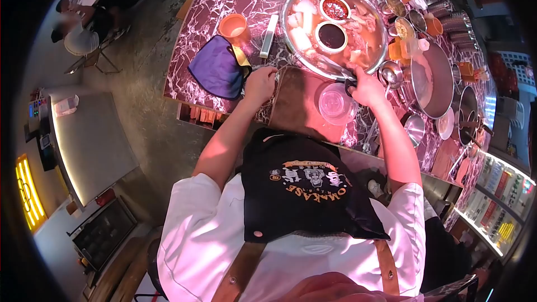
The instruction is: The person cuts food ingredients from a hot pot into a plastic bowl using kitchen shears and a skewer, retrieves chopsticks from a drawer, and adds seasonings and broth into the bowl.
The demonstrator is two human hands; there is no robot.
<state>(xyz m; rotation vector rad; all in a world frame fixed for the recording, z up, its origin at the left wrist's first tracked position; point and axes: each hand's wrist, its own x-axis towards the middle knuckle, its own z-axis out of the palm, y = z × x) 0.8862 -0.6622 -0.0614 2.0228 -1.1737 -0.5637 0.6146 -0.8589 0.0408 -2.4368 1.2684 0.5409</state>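
My right hand (368,88) is closed round the black handles of a pair of scissors (351,85). Their metal blades seem to reach over the near rim of a large round metal basin (286,36). In the basin lie pieces of meat in reddish broth, with a bowl of red chilli sauce (335,9) and a bowl of dark sauce (331,37). My left hand (260,85) is curled shut at the left edge of a brown board (296,98); anything inside its fingers is hidden. On the board's right side stands a clear plastic tub (337,104).
A purple cloth (217,68), an orange cup (233,26) and a pale long box (269,36) lie left of the basin. To the right crowd a ladle (390,72), a large pot (430,81) and several small containers. A person (81,36) sits far left.
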